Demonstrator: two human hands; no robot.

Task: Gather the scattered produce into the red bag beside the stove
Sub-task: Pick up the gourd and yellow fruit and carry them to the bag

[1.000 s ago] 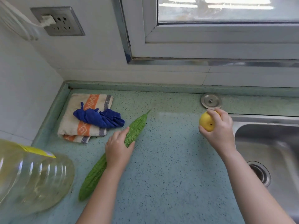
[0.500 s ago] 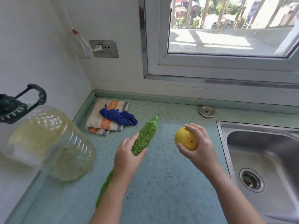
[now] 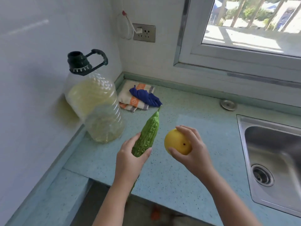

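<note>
I see left hand [image 3: 130, 158] curled round gourd [image 3: 149, 132], right hand [image 3: 194, 154] cupping fruit [image 3: 176, 142], both left of sink [image 3: 244, 126], above surface [image 3: 179, 185]. No bag in view. Risk: gourd's long tip clips jug [image 3: 96, 103], further left of sink, on the swing.

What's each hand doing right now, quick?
Left hand: closed round the bitter gourd, holding it.
Right hand: closed round the yellow fruit, holding it.
</note>
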